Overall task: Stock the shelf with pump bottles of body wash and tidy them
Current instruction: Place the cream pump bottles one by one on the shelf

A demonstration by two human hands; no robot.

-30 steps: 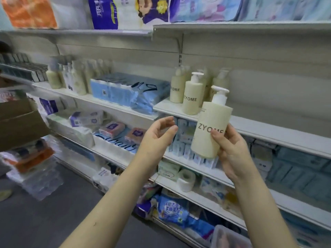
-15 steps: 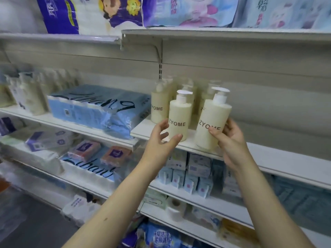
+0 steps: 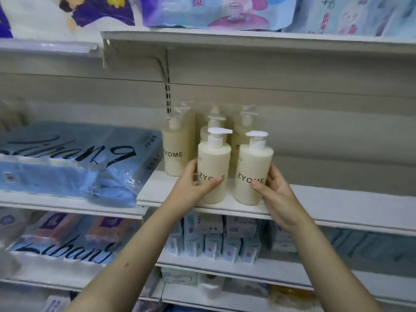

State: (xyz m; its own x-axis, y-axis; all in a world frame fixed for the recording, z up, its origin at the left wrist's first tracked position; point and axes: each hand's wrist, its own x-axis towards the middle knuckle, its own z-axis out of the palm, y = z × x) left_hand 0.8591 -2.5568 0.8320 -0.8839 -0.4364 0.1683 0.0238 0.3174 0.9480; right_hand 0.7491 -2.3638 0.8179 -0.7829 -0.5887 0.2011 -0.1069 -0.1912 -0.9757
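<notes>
Two cream ZYOME pump bottles stand upright side by side at the front of the white shelf point(image 3: 337, 206). My left hand point(image 3: 191, 185) grips the left front bottle point(image 3: 213, 163), thumb across its label. My right hand point(image 3: 274, 190) grips the right front bottle point(image 3: 254, 163) from its right side, thumb on the label. Both bottles rest on the shelf board. Behind them stand more of the same bottles point(image 3: 177, 149) in rows against the back panel, partly hidden.
A blue plastic-wrapped tissue pack point(image 3: 74, 161) lies on the shelf to the left. The shelf stretch right of the bottles is bare. Small boxed goods point(image 3: 216, 239) fill the shelf below. Large printed packs point(image 3: 213, 12) sit on the top shelf.
My right hand has set the carried bottle down on the shelf beside the front bottle. My left hand has closed round the left front bottle. The camera moved closer.
</notes>
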